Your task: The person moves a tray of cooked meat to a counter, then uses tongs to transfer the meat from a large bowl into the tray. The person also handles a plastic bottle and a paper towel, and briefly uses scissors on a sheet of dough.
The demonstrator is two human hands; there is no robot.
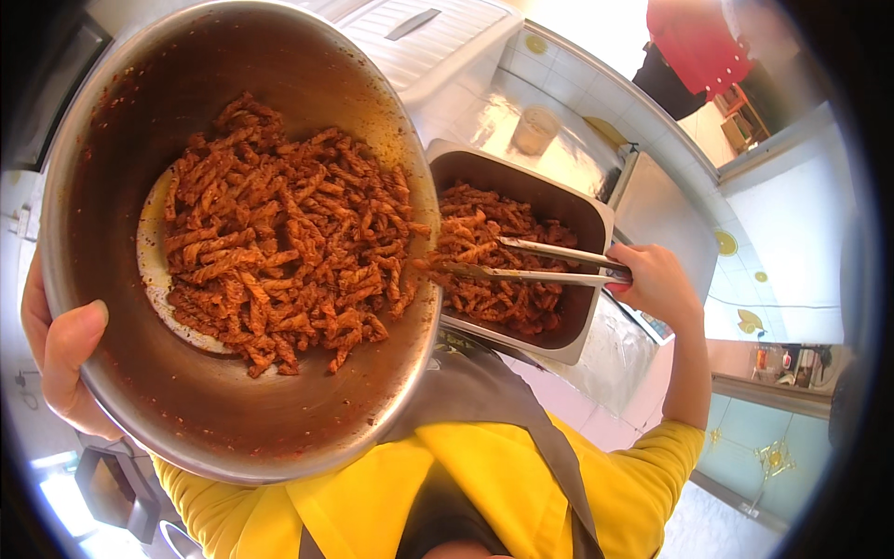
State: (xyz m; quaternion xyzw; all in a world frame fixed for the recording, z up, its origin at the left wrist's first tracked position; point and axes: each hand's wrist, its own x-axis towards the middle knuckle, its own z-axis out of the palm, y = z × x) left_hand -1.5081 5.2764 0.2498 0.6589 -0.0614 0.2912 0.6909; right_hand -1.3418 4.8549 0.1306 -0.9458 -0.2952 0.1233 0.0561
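My left hand [73, 356] grips the left rim of a large stainless steel bowl [279, 426], its thumb inside the edge. The bowl is tilted and holds a heap of twisted, reddish-brown seasoned strips [279, 244]. Its right rim overlaps a deep rectangular steel pan [590, 328], where more of the same strips [517, 300] lie. My right hand [649, 276] is closed around the handle end of metal tongs [552, 265]. The tongs reach left over the pan to the bowl's rim, with their tips apart and the lower one smeared with sauce.
Behind the pan, a round translucent container [536, 130] stands on a shiny metal counter [482, 105]. A white ribbed lid or panel [419, 35] is at the top. A flat metal surface [663, 216] lies to the right. Another person [698, 49] in red is beyond the tiled ledge.
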